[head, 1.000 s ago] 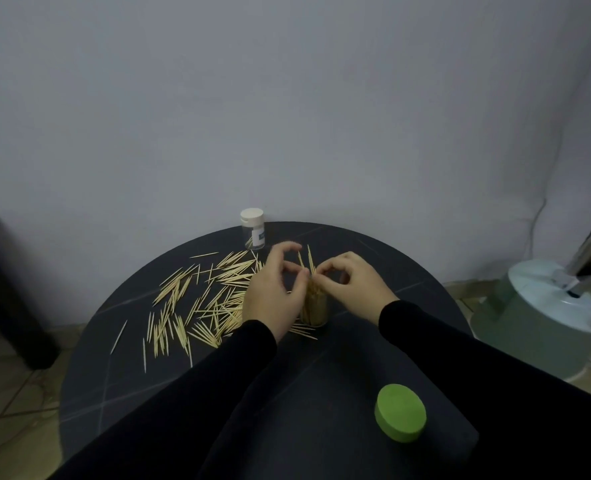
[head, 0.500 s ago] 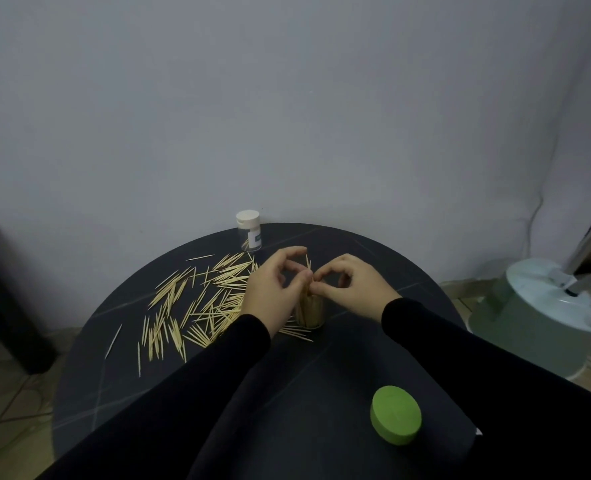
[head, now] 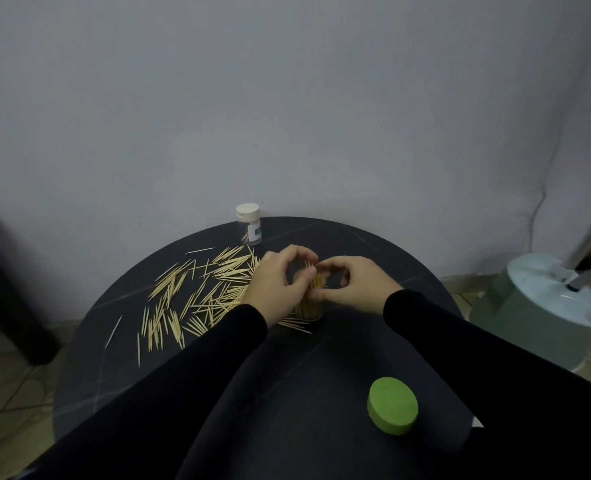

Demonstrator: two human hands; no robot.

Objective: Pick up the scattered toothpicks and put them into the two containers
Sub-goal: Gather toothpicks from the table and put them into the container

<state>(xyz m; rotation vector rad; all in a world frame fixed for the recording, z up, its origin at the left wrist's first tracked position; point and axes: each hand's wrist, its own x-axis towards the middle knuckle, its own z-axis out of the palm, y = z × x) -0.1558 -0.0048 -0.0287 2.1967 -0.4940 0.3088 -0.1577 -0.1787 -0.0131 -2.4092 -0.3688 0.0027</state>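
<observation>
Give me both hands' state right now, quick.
Left hand: fingers curled around the toothpick container, pinching at toothpicks standing in it.
Right hand: fingertips pinched on the same toothpicks.

Dim, flat, bluish light with soft shadows; edges bow from the wide lens, detail slightly soft.

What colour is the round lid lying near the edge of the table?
Green. The round lid shows plainly in the head view, lying flat on the black table.

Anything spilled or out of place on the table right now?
Yes: toothpicks lie scattered flat across the table's left half, and a few poke from under the open container between both hands. The green lid sits apart near the front edge.
</observation>
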